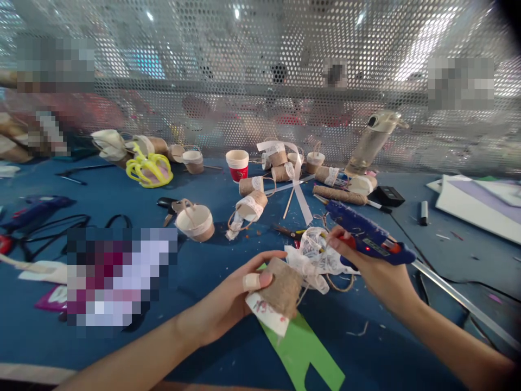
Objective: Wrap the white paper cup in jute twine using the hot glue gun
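My left hand (240,279), a pale bandage round its thumb, is wrapped around a twine-covered paper cup (280,285). The cup lies tilted, its printed white rim facing down toward me. A blue hot glue gun (362,233) is gripped in my right hand (378,271); its nozzle points away to the upper left and a long glue stick (459,298) trails from its back. White lace ribbon (315,252) is bunched between my hands, beside the cup. Beneath the cup lies a green paper cutout (301,353).
Several wrapped cups stand or lie across the blue table, one basket-like cup (195,222) at left. Behind them are a red-and-white cup stack (237,165), a yellow looped craft (150,169) and a bottle (370,144). Another glue gun (38,209) rests left; perforated metal mesh (244,81) borders the back.
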Tool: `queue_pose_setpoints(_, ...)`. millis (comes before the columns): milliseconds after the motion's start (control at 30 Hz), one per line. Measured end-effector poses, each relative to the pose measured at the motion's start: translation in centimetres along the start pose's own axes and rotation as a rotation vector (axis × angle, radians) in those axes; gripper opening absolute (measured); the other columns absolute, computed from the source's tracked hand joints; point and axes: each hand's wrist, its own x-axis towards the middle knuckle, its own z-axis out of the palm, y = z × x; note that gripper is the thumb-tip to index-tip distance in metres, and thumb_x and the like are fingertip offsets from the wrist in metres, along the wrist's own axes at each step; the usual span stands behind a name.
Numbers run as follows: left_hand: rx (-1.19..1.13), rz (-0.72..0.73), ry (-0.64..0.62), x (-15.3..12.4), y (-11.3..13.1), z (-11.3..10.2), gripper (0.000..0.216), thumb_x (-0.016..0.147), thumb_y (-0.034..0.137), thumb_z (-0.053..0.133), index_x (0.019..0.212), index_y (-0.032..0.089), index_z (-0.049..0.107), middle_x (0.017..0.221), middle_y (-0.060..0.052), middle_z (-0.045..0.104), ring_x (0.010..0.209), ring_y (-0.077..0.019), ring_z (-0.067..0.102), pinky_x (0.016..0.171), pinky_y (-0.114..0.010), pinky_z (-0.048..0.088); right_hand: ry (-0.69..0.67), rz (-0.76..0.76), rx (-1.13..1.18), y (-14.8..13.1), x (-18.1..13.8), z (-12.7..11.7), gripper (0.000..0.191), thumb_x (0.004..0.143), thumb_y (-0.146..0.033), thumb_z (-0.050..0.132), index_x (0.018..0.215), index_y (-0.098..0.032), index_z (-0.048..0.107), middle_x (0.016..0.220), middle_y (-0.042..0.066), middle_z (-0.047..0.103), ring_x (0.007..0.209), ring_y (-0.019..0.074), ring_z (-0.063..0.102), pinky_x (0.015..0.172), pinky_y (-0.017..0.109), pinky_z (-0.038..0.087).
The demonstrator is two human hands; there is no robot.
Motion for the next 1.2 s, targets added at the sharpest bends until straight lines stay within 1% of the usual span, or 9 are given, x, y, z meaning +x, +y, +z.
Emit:
queue_pose_setpoints(133, 0.040, -0.071, -0.152, -0.4, 0.0, 0.1, 0.051, 0.083, 0.038, 0.074, 0.132, 0.026, 0.063, 0.123, -0.015, 0.073, 0.094, -0.0320, 0.075, 0.083, -0.043, 0.053, -0.026, -0.119, -0.028, -3.2, 0.9, 0.8, 0.018, 0.082, -0.041, 0.081, 0.088, -0.028, 0.071, 0.088, -0.001, 0.074, 0.079, 0.0187, 0.070, 0.075, 0.030, 0.059)
queue_pose_setpoints(267, 0.034, -0.051, -0.238, -0.8, 0.2, 0.2, 0.048, 0.082, 0.035, 0.075, 0.128, 0.030, 0.066, 0.125, -0.012, 0.075, 0.103, -0.0325, 0.074, 0.091, -0.046, 0.051, -0.060, -0.229, -0.048, -5.6, 1.7, 2.0, 0.011, 0.084, -0.035, 0.079, 0.089, -0.029, 0.072, 0.092, 0.000, 0.077, 0.079, 0.0195, 0.072, 0.076, 0.033, 0.061)
queue_pose_setpoints(433, 0.038, -0.027, -0.378, -1.3, 0.4, 0.5, 0.046, 0.080, 0.036, 0.077, 0.125, 0.031, 0.072, 0.124, -0.011, 0.077, 0.126, -0.0361, 0.064, 0.110, -0.052, 0.038, -0.199, -0.001, 0.093, -4.0, 2.3, 3.6, 0.022, 0.072, -0.030, 0.085, 0.091, -0.026, 0.075, 0.095, 0.002, 0.082, 0.084, 0.0244, 0.077, 0.074, 0.037, 0.063)
queue_pose_setpoints(600, -0.088, 0.026, -0.424, -1.3, 0.4, 0.3, 0.049, 0.081, 0.039, 0.076, 0.130, 0.039, 0.069, 0.130, -0.012, 0.074, 0.105, -0.0356, 0.075, 0.095, -0.054, 0.050, -0.261, 0.163, 0.144, -0.6, 1.7, 3.5, 0.028, 0.073, -0.032, 0.085, 0.098, -0.022, 0.078, 0.099, 0.007, 0.082, 0.097, 0.0280, 0.077, 0.088, 0.043, 0.061)
queue_pose_setpoints(733, -0.189, 0.159, -0.379, -1.1, 0.3, 0.1, 0.065, 0.085, 0.038, 0.071, 0.147, 0.046, 0.051, 0.135, -0.012, 0.071, 0.103, -0.0357, 0.075, 0.080, -0.045, 0.056, -0.158, 0.164, 0.137, 0.8, 1.2, 1.4, 0.028, 0.076, -0.042, 0.086, 0.094, -0.023, 0.076, 0.093, 0.005, 0.080, 0.088, 0.0251, 0.075, 0.082, 0.040, 0.059)
queue_pose_setpoints(867, -0.226, 0.256, -0.252, -0.8, 0.5, 0.1, 0.085, 0.091, 0.034, 0.066, 0.162, 0.045, 0.020, 0.137, -0.012, 0.070, 0.106, -0.0371, 0.074, 0.083, -0.047, 0.056, -0.077, 0.110, 0.072, 1.0, 0.0, -0.5, 0.024, 0.083, -0.045, 0.081, 0.080, -0.023, 0.069, 0.079, 0.001, 0.074, 0.079, 0.0203, 0.069, 0.077, 0.033, 0.054)
queue_pose_setpoints(967, -0.217, 0.290, -0.140, -0.5, 0.6, 0.0, 0.089, 0.095, 0.031, 0.060, 0.163, 0.047, 0.005, 0.137, -0.009, 0.071, 0.110, -0.0362, 0.073, 0.088, -0.048, 0.056, -0.196, 0.119, 0.049, 0.6, -1.6, -0.7, 0.025, 0.086, -0.045, 0.077, 0.081, -0.024, 0.063, 0.064, -0.002, 0.064, 0.060, 0.0172, 0.061, 0.060, 0.031, 0.048)
queue_pose_setpoints(1033, -0.208, 0.310, -0.055, -0.3, 0.6, -0.2, 0.089, 0.097, 0.029, 0.057, 0.162, 0.047, -0.001, 0.134, -0.007, 0.073, 0.110, -0.0334, 0.074, 0.089, -0.045, 0.055, -0.283, -0.003, 0.022, 0.4, -2.6, -0.5, 0.026, 0.090, -0.039, 0.071, 0.074, -0.023, 0.058, 0.063, -0.003, 0.059, 0.055, 0.0145, 0.054, 0.054, 0.029, 0.042)
queue_pose_setpoints(1200, -0.204, 0.303, 0.113, 0.1, 0.3, -0.4, 0.085, 0.099, 0.027, 0.055, 0.163, 0.046, 0.003, 0.129, -0.003, 0.076, 0.109, -0.0271, 0.075, 0.097, -0.040, 0.051, -0.375, -0.232, -0.111, 1.3, -3.8, -0.1, 0.027, 0.089, -0.026, 0.063, 0.070, -0.023, 0.044, 0.067, -0.004, 0.049, 0.060, 0.0131, 0.042, 0.056, 0.028, 0.033)
